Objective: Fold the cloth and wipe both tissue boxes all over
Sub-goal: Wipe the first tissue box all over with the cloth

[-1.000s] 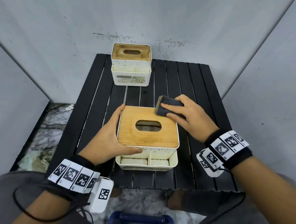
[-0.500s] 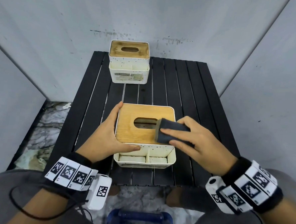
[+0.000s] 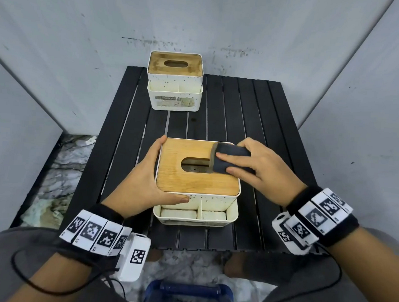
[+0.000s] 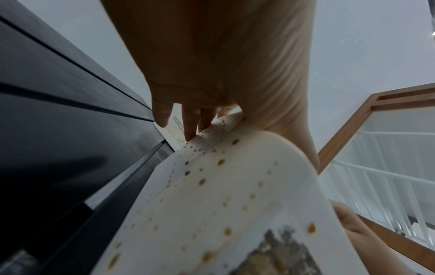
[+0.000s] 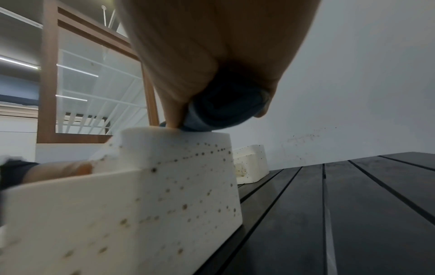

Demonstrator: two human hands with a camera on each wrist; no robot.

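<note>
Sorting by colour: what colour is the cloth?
Dark blue-grey cloth, clearest in the head view.

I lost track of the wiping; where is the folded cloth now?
In the head view, the folded cloth lies under the right hand on the near tissue box's wooden lid, right of its slot.

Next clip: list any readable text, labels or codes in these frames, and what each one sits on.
"TISSUE": label on the far tissue box; the rest of that label is too blurred to read.
Wrist bands: black-and-white square code markers only, no readable words.
No other text is visible.
</note>
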